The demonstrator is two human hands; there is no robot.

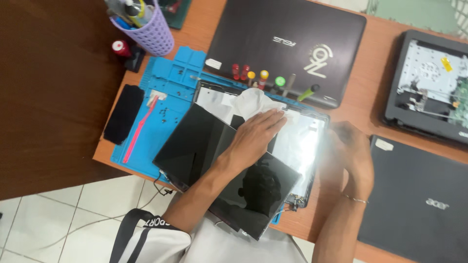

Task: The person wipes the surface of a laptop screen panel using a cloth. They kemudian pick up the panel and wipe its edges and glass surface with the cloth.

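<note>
My left hand (253, 139) lies flat, fingers together, pressing a white cloth (253, 101) onto the shiny back panel (304, 141) of the opened laptop lid. The cloth bunches out from under my fingertips toward twelve o'clock, so it sits just ahead of the hand, touching it. The loose black screen (214, 160) lies tilted over the lid's near half, its long axis running from about ten o'clock to four o'clock, and my left forearm crosses over it. My right hand (353, 148) is at three o'clock from the cloth, at the lid's right edge; it is blurred, and I cannot tell whether it grips the edge or only rests there. The left hand is plainly the nearer one to the cloth. Everything sits on a blue work mat (168, 92), with a pink brush (139, 129) at nine o'clock and a row of screwdrivers (263, 78) at twelve, against a closed dark laptop (292, 44).
</note>
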